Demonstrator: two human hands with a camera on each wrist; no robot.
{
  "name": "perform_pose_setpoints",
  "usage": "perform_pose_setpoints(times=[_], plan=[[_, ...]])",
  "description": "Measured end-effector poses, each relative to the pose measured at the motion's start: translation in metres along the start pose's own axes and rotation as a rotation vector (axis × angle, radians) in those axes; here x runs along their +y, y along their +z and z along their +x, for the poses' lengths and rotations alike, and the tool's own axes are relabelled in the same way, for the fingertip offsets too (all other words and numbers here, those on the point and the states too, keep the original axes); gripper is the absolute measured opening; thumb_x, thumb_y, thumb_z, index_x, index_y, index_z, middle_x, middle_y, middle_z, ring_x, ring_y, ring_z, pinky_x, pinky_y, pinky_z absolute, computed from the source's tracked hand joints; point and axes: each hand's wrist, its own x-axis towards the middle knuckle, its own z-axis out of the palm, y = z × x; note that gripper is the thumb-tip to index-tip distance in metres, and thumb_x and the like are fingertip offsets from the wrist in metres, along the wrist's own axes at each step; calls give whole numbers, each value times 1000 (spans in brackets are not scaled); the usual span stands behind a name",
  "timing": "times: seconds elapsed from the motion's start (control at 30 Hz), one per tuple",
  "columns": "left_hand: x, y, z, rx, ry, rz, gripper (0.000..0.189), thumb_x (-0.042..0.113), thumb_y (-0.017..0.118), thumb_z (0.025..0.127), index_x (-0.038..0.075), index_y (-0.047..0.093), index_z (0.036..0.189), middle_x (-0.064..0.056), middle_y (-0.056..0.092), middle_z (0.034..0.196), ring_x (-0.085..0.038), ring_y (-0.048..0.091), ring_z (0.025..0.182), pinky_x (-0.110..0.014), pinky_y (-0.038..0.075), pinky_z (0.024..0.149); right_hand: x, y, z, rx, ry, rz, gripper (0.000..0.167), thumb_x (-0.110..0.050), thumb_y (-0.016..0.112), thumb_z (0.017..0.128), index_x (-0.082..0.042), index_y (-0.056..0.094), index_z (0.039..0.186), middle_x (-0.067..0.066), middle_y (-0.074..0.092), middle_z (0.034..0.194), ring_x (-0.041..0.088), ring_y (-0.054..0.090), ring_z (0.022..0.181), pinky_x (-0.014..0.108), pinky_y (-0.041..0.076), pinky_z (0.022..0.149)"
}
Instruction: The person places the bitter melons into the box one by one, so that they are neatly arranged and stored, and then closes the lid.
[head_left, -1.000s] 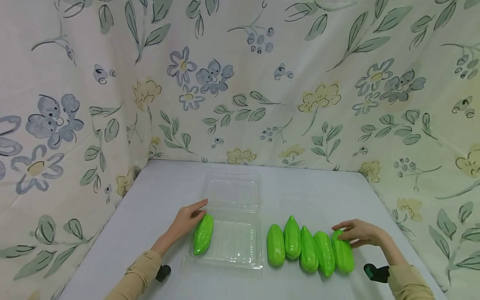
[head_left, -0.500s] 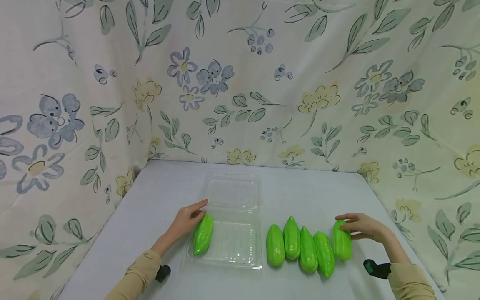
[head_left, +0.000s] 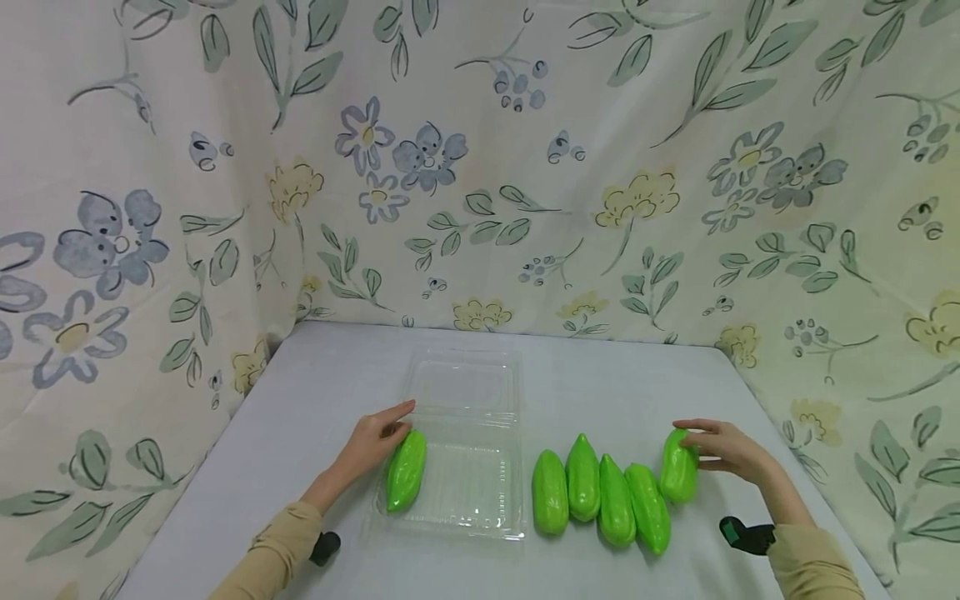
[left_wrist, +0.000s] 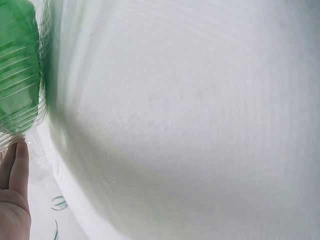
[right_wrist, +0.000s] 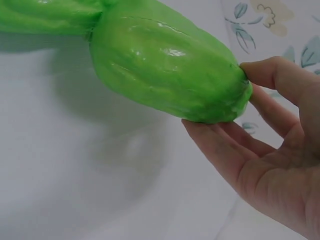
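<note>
My right hand (head_left: 731,450) pinches the upper end of a glossy bright-green gourd-like vegetable (head_left: 678,477) between thumb and fingers. In the right wrist view, this green vegetable (right_wrist: 165,60) casts a separate shadow on the table, and its other end overlaps a neighbour. At the left, my left hand (head_left: 375,437) rests at the left rim of a clear plastic clamshell container (head_left: 472,521), index finger stretched toward the hinge. One green vegetable (head_left: 407,472) lies inside, along that left wall. The left wrist view shows straight fingers (left_wrist: 19,170) touching the container's ribbed side.
Several more green vegetables (head_left: 617,504) lie side by side on the white table (head_left: 600,383), right of the container. The clamshell's lid (head_left: 465,385) is folded back flat behind it. A floral curtain (head_left: 480,167) hangs behind and along both sides.
My right hand has lifted the rightmost green vegetable from the row and carried it away from me, then slightly left. My left hand and the container have stayed put.
</note>
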Motion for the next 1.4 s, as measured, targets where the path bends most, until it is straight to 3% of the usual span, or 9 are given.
perform_pose_setpoints(times=[0.4,0.7,0.83,1.0,1.27,1.4], plan=[[0,0,1,-10,-14,4,40,12,62,92,0,57,130,-13,60,130,-22,69,98,-34,57,83,-7,-2,7,119,44,136,59,-25,53,97,8,34,142,16,53,124,14,61,98,31,57,84],[1,0,0,-10,-12,6,40,12,62,92,0,56,130,-13,60,130,-21,69,97,-32,58,82,-10,1,11,147,55,334,54,-24,58,95,-1,42,141,-7,55,105,2,60,87,27,57,82],[1,-1,1,-11,-15,7,40,11,63,91,0,57,130,-13,60,130,-22,69,98,-33,57,83,-9,2,13,155,45,369,55,-23,59,95,0,40,142,-12,56,97,2,61,85,27,58,82],[2,0,1,-8,-16,6,40,12,63,91,0,57,129,-13,60,130,-22,69,98,-34,58,82,-10,6,18,160,49,359,67,-25,59,94,4,28,146,-13,55,99,0,60,86,27,57,83],[1,0,0,-3,-21,4,40,9,63,91,0,57,129,-13,60,129,-20,69,96,-33,58,82,-21,17,21,126,-8,459,59,-22,61,94,-2,37,143,-17,57,94,1,62,87,27,57,85],[1,0,0,1,-17,13,40,10,63,91,0,57,129,-13,61,128,-21,69,95,-33,58,82,-30,23,23,114,-17,474,60,-21,60,94,-1,34,145,-16,58,96,2,62,88,27,56,86]])
